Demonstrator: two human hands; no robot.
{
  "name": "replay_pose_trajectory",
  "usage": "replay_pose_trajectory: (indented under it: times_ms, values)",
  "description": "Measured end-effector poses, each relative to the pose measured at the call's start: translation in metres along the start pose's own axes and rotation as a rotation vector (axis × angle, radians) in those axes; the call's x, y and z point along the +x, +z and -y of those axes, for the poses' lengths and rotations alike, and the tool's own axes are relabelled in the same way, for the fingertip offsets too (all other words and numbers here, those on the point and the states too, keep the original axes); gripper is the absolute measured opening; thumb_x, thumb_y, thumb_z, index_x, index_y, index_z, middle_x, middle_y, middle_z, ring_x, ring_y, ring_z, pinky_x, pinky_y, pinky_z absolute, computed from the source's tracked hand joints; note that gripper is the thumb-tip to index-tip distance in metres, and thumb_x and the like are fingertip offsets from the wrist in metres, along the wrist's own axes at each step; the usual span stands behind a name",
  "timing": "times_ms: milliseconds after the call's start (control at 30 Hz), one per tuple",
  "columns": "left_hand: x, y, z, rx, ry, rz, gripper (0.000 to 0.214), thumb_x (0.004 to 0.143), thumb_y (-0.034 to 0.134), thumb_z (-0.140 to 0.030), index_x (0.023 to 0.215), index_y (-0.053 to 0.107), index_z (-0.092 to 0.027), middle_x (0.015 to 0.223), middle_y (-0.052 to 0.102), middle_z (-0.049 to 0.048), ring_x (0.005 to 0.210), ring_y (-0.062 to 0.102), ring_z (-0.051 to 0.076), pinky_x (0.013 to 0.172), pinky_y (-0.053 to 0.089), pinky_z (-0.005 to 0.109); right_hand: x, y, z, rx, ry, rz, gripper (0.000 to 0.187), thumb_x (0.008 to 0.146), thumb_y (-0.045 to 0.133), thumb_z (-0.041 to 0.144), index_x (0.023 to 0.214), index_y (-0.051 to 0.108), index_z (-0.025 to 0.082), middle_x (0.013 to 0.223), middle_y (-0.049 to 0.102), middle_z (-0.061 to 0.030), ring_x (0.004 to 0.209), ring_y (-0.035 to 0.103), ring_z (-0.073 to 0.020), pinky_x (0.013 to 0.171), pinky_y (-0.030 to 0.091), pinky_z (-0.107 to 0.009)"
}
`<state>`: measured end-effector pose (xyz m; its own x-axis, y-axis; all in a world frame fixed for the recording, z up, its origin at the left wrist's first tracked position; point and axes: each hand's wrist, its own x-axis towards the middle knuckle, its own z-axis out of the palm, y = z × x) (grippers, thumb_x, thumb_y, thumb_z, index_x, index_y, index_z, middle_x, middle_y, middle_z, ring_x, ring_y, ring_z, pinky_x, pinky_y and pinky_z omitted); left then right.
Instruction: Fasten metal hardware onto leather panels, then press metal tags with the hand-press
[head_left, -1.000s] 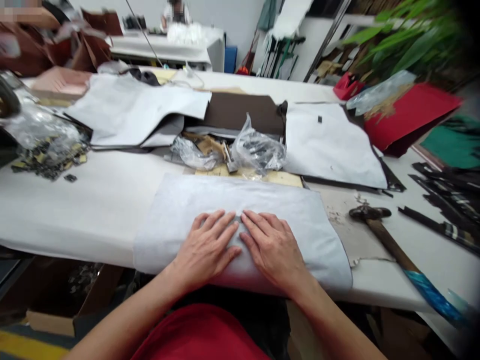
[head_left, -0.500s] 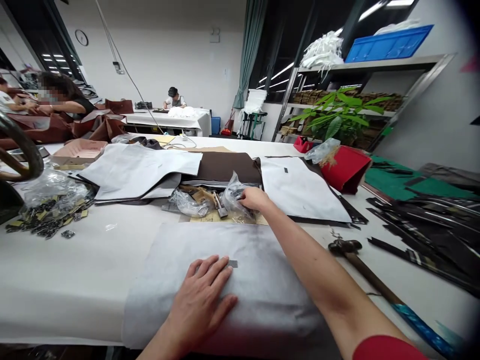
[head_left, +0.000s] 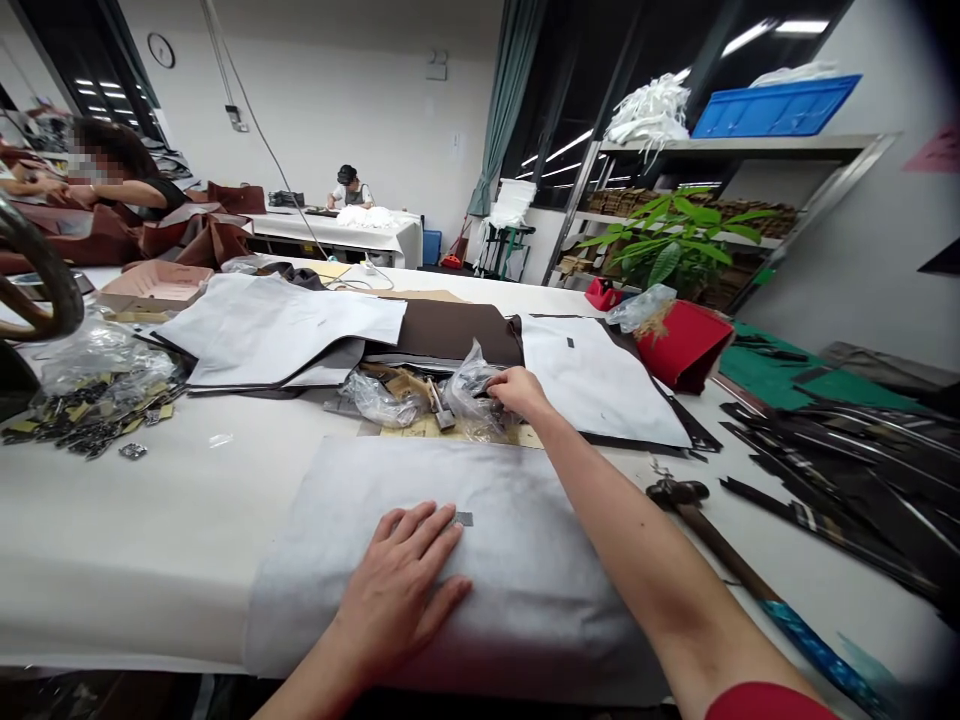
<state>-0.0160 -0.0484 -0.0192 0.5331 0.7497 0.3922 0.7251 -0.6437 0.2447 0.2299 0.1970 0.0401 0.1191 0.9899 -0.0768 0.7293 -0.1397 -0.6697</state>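
My left hand (head_left: 409, 580) lies flat with fingers spread on a pale grey sheet (head_left: 525, 580) at the table's front edge. Its index fingertip touches a small dark grey patch (head_left: 464, 519) on that sheet. Farther off, my right hand (head_left: 519, 391) reaches to a clear plastic bag (head_left: 469, 400), fingers pressed together at the bag's right side. Something small and dark shows by the fingertips, too hidden to name. Left of the bag lie a small metal block (head_left: 444, 415) and a second crumpled clear bag (head_left: 382, 400).
A hammer (head_left: 679, 492) with a blue-wrapped handle lies at right, beside dark strips (head_left: 847, 480). White-faced panels (head_left: 600, 385) and a brown stack (head_left: 450, 332) stand behind the bags. Small metal parts (head_left: 90, 410) are heaped at left, near a metal wheel (head_left: 45, 290). Co-workers sit farther back.
The view has shifted slightly. My right hand stays at the plastic bag, its fingers drawn a little closer together. My left hand keeps its place on the sheet.
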Motion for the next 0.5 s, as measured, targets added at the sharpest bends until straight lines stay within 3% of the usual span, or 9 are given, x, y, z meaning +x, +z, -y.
replay_pose_trajectory:
  times_ms: [267,433,500]
  values:
    - [-0.001,-0.002,-0.001,-0.004,0.003,0.002,0.043,0.103,0.050,-0.048,0.137,0.062,-0.025,0.150,0.057,0.0066,0.135,0.054,0.029,0.109,0.044,0.049,-0.029,-0.022,-0.010,0.605,-0.001,0.004,0.017,0.084,0.077,0.019,0.099,0.069,0.015,0.093,0.075,-0.0095,0.078,0.073,-0.0160,0.062,0.060,-0.023]
    - [-0.001,-0.002,-0.002,-0.005,-0.005,0.005,0.043,0.103,0.049,-0.048,0.136,0.061,-0.024,0.152,0.055,0.0067,0.137,0.052,0.029,0.110,0.041,0.049,-0.045,-0.027,-0.005,0.750,-0.017,-0.008,0.017,0.081,0.080,0.021,0.093,0.068,0.017,0.085,0.071,-0.0038,0.073,0.068,-0.0122,0.064,0.059,-0.023]
    - [-0.001,-0.002,-0.002,-0.009,-0.012,0.012,0.042,0.103,0.051,-0.048,0.136,0.061,-0.024,0.152,0.054,0.0071,0.137,0.051,0.028,0.110,0.040,0.048,-0.060,-0.026,-0.001,0.752,-0.053,0.047,0.021,0.078,0.081,0.024,0.094,0.070,0.016,0.086,0.071,-0.0031,0.072,0.067,-0.0121,0.065,0.059,-0.024]
